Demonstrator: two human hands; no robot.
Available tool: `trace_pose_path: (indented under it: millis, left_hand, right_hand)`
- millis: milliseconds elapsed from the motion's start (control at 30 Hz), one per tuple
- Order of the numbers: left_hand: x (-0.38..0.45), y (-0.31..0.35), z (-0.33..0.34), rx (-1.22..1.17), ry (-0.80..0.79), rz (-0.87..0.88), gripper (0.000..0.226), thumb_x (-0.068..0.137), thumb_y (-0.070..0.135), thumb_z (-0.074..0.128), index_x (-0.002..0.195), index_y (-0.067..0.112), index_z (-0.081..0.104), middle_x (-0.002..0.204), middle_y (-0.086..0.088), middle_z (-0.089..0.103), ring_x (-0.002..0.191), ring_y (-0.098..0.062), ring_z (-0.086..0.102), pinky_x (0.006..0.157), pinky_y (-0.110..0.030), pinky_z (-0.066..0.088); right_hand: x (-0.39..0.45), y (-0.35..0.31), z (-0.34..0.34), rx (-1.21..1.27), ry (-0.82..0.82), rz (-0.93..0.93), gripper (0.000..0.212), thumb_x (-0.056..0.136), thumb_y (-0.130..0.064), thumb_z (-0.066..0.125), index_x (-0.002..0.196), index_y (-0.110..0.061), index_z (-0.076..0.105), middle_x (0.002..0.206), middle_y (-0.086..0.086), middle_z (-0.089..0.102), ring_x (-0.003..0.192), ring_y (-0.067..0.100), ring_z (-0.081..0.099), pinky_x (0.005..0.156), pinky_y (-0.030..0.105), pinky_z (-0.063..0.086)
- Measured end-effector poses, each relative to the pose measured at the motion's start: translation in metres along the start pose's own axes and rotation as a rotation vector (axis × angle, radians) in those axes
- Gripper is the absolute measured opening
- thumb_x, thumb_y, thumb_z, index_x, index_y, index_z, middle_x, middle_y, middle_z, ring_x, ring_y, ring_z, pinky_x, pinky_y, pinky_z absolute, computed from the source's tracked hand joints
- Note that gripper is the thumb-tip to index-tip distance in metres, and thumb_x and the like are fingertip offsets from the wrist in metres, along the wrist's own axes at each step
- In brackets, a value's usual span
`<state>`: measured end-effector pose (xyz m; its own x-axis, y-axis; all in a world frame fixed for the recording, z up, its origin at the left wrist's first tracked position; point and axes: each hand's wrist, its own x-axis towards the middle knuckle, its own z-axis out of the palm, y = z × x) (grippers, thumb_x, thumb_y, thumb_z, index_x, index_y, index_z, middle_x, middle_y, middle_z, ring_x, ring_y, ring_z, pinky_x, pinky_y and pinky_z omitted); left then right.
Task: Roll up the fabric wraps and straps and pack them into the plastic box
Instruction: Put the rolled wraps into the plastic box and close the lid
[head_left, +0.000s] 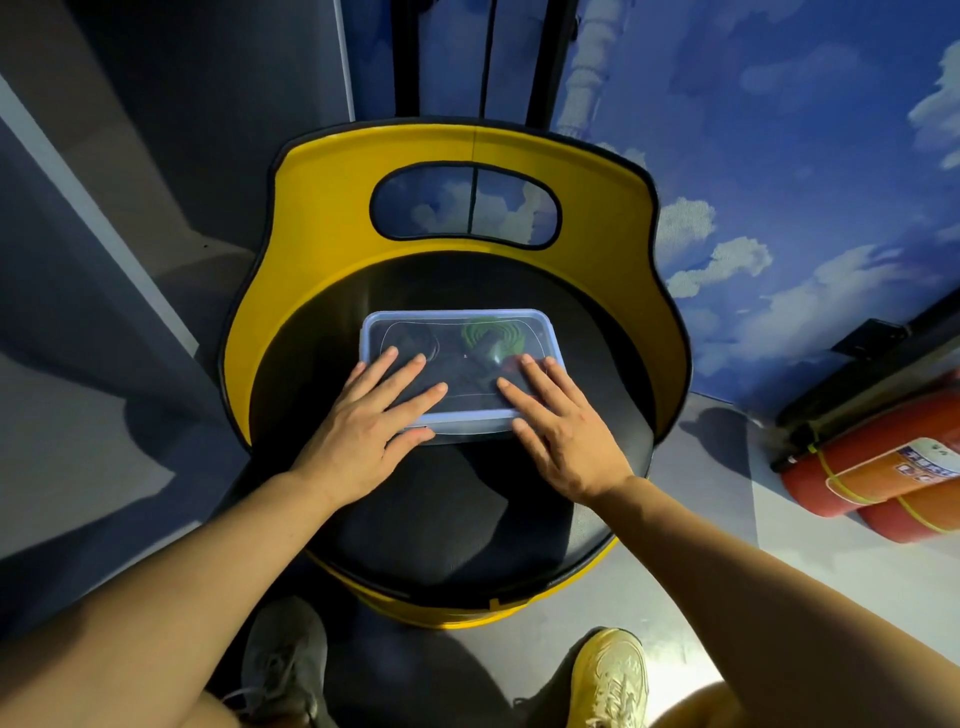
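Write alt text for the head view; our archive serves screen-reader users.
Both hands, left hand and right hand, press flat on the lid of a clear plastic box holding rolled wraps. The box sits on a yellow chair with a black seat.

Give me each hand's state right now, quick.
Left hand: open, fingers flat on the box lid.
Right hand: open, fingers flat on the same lid, holding nothing.

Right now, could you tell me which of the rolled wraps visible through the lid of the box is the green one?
The green roll lies in the far right part of the plastic box, beyond the right hand's fingertips; the other contents look dark, with a reddish bit near that hand.
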<state>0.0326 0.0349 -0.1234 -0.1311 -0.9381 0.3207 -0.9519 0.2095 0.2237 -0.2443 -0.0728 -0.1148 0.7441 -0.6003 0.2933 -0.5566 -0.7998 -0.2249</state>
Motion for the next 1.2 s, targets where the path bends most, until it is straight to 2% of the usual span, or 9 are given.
trace_pose_path:
  millis: [233, 467, 567, 633, 700, 833, 933, 1033, 1200]
  left_hand:
    - [0.002, 0.001, 0.008, -0.044, 0.125, 0.014, 0.048, 0.099, 0.042, 0.052, 0.145, 0.027, 0.054, 0.157, -0.004, 0.043, 0.151, -0.032, 0.026, 0.121, -0.058, 0.022]
    - [0.003, 0.004, -0.004, -0.162, 0.045, -0.072, 0.055, 0.097, 0.051, 0.05, 0.149, 0.034, 0.047, 0.163, 0.004, 0.031, 0.156, -0.019, 0.011, 0.125, -0.052, 0.014]
    - [-0.001, 0.011, -0.013, -0.276, 0.073, -0.292, 0.075, 0.087, 0.051, 0.071, 0.153, 0.031, 0.042, 0.167, 0.003, 0.02, 0.156, -0.014, 0.002, 0.124, -0.045, 0.014]
    - [-0.005, 0.017, -0.021, -0.381, 0.08, -0.527, 0.098, 0.076, 0.051, 0.082, 0.157, 0.031, 0.03, 0.167, 0.007, 0.017, 0.154, -0.012, 0.011, 0.119, -0.037, 0.02]
    - [-0.007, 0.021, -0.024, -0.537, 0.087, -0.69, 0.109, 0.071, 0.046, 0.088, 0.158, 0.031, 0.025, 0.15, 0.017, 0.037, 0.135, -0.005, 0.038, 0.109, -0.032, 0.036]
    - [-0.011, 0.032, -0.016, -0.721, 0.228, -0.743, 0.083, 0.066, 0.033, 0.093, 0.139, 0.032, 0.055, 0.122, 0.019, 0.067, 0.105, 0.007, 0.064, 0.095, -0.028, 0.056]
    - [-0.011, 0.035, -0.013, -0.707, 0.265, -0.774, 0.072, 0.067, 0.028, 0.093, 0.133, 0.029, 0.064, 0.113, 0.015, 0.073, 0.098, 0.009, 0.065, 0.082, -0.011, 0.052]
    - [-0.006, 0.028, -0.012, -0.714, 0.263, -0.78, 0.072, 0.066, 0.029, 0.094, 0.133, 0.03, 0.065, 0.111, 0.015, 0.073, 0.104, -0.002, 0.066, 0.087, -0.023, 0.054]
    - [0.007, 0.015, -0.009, -0.743, 0.253, -0.797, 0.072, 0.065, 0.026, 0.094, 0.131, 0.03, 0.066, 0.109, 0.016, 0.074, 0.103, -0.003, 0.068, 0.088, -0.027, 0.056]
  right_hand:
    - [0.007, 0.014, 0.014, -0.1, 0.105, -0.051, 0.055, 0.104, -0.039, 0.048, 0.149, -0.007, 0.047, 0.155, 0.012, 0.044, 0.144, 0.037, 0.04, 0.109, 0.053, 0.045]
    - [0.007, 0.009, 0.006, 0.016, 0.134, 0.014, 0.067, 0.099, -0.047, 0.056, 0.146, 0.0, 0.048, 0.156, 0.015, 0.042, 0.147, 0.03, 0.036, 0.118, 0.047, 0.036]
    - [0.004, 0.006, -0.006, 0.118, 0.084, 0.275, 0.089, 0.086, -0.067, 0.063, 0.152, -0.012, 0.042, 0.166, 0.012, 0.022, 0.149, 0.023, 0.031, 0.116, 0.037, 0.035]
    - [0.004, 0.0, -0.019, 0.276, -0.02, 0.45, 0.105, 0.075, -0.073, 0.069, 0.158, -0.022, 0.029, 0.168, 0.003, 0.013, 0.148, 0.009, 0.025, 0.115, 0.028, 0.031]
    - [0.005, -0.005, -0.028, 0.413, -0.044, 0.476, 0.108, 0.071, -0.065, 0.079, 0.157, -0.022, 0.028, 0.156, -0.008, 0.037, 0.141, 0.005, 0.036, 0.112, 0.014, 0.032]
    - [0.008, -0.014, -0.031, 0.56, 0.04, 0.606, 0.111, 0.067, -0.046, 0.09, 0.155, -0.011, 0.031, 0.123, -0.017, 0.052, 0.116, 0.001, 0.052, 0.08, -0.01, 0.03]
    - [0.007, -0.018, -0.03, 0.626, 0.096, 0.662, 0.108, 0.065, -0.04, 0.093, 0.152, -0.009, 0.037, 0.125, -0.013, 0.061, 0.113, -0.001, 0.058, 0.084, -0.004, 0.035]
    - [0.007, -0.019, -0.024, 0.68, 0.147, 0.664, 0.089, 0.065, -0.03, 0.094, 0.141, -0.01, 0.052, 0.1, -0.031, 0.058, 0.087, -0.026, 0.056, 0.075, -0.003, 0.041]
    - [0.017, -0.018, -0.018, 0.702, 0.203, 0.673, 0.085, 0.064, -0.03, 0.094, 0.138, -0.012, 0.056, 0.095, -0.034, 0.055, 0.084, -0.029, 0.055, 0.07, -0.002, 0.043]
